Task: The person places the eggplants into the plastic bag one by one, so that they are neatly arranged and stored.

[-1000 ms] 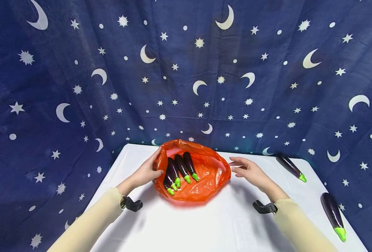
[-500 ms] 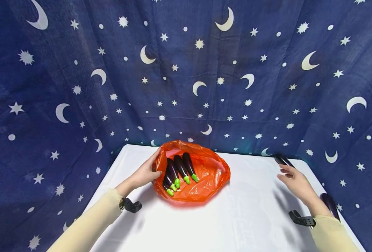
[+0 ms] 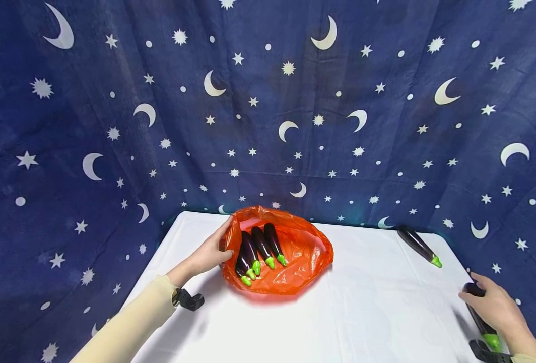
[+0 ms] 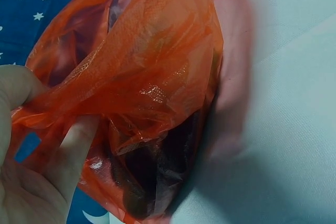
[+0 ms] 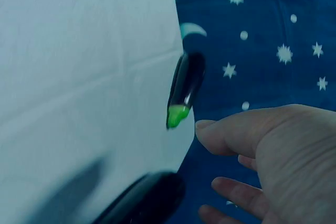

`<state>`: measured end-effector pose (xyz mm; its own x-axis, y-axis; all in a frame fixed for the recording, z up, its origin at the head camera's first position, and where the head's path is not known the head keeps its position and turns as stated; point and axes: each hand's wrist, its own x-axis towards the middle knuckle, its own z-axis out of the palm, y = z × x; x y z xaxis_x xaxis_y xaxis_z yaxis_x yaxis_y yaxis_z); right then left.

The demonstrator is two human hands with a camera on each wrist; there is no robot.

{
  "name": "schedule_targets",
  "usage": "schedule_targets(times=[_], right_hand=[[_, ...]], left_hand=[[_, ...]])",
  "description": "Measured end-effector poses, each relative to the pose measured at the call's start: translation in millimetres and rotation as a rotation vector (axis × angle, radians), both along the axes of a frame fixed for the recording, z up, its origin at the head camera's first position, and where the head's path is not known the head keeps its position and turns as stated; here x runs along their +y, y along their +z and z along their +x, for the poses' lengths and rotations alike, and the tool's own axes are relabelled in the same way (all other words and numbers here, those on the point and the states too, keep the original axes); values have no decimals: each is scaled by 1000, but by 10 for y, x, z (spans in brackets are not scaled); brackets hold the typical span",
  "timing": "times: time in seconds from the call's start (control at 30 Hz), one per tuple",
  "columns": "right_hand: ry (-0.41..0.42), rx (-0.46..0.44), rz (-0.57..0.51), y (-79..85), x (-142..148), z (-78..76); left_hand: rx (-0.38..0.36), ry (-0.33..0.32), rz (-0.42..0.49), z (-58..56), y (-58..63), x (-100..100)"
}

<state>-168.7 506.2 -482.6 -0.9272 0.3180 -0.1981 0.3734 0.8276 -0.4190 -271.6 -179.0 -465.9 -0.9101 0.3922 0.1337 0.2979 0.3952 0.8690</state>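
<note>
A crinkled orange plastic bag (image 3: pixel 299 269) lies on its side, its mouth facing me. Several dark eggplants (image 3: pixel 262 245) with green stem ends rest inside. My left hand (image 3: pixel 209 254) holds the left side of the bag's rim; in the left wrist view, its thumb and fingers pinch the thin film. Far to the right, my right hand (image 3: pixel 496 305) reaches over a single eggplant (image 3: pixel 478 320) and partly covers it in the head view. In the right wrist view, the right thumb and fingers (image 5: pixel 231 132) are spread, with that eggplant's dark end (image 5: pixel 152 195) close to them.
Another eggplant (image 3: pixel 417 244) lies near the back right corner of the white-covered table (image 3: pixel 377 292). A dark blue curtain (image 3: pixel 268 116) with moons and stars hangs behind and along both sides. A black band (image 3: pixel 191 300) is on the left wrist.
My right hand has moved from beside the bag's right edge, past the far eggplant, to the eggplant at the table's right edge. My left hand and the bag have stayed in place.
</note>
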Motion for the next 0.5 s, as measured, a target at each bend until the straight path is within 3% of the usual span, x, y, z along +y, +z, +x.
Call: schedule_targets(times=[0.27,0.5], right_hand=[[-88,-90,98,-165,52,138],[-176,-152,73,-257,67,140]], left_hand=[[0,-6,0,24,-54,-19],[-10,-4,6,20,-46,-11]])
